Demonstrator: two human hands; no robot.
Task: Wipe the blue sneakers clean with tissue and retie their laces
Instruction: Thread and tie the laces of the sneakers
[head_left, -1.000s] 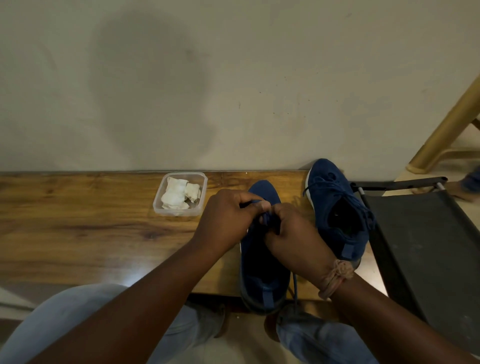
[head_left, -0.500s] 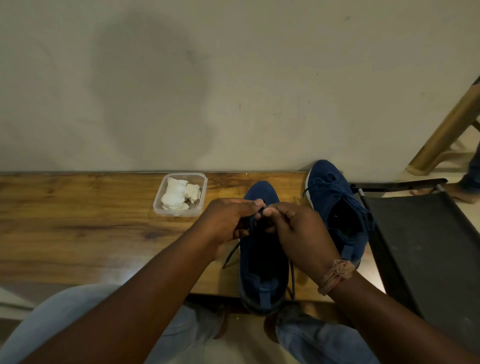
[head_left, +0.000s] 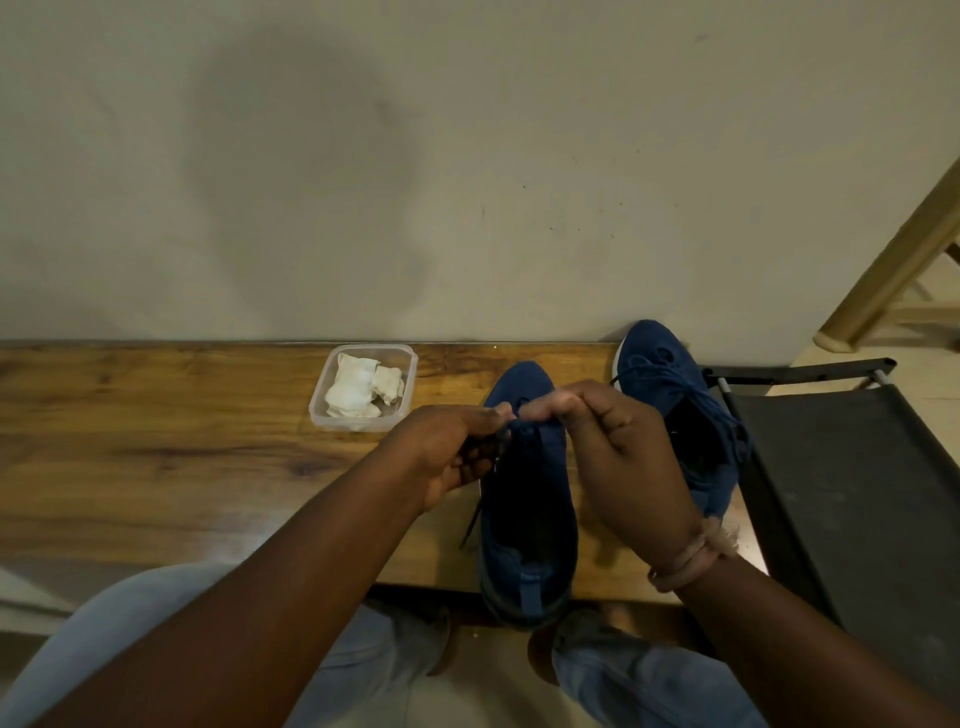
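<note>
Both forearms reach forward over a wooden bench (head_left: 156, 467), the hands meeting above the near blue sneaker (head_left: 527, 514). The left hand (head_left: 452, 447) is turned palm inward, fingers curled, its thumb and forefinger pinching the dark lace (head_left: 519, 423) at the shoe's tongue. The right hand (head_left: 623, 457), a corded band (head_left: 691, 556) at its wrist, arches over the shoe's right side with fingers curled, its fingertips pinching the same lace just beside those of the left. The near sneaker stands on the bench directly beneath the two hands, toe pointing at the wall (head_left: 467, 156), heel overhanging the front edge; a loose lace end trails down its left side. The second blue sneaker (head_left: 675, 415) sits just to the right, partly behind the right hand, toe against the wall, its laces in a tangle across the top. Left of the hands, near the wall, a clear plastic tub (head_left: 405, 364) holds crumpled white tissue (head_left: 358, 389). A dark folding seat (head_left: 857, 493) stands at the bench's right end.
</note>
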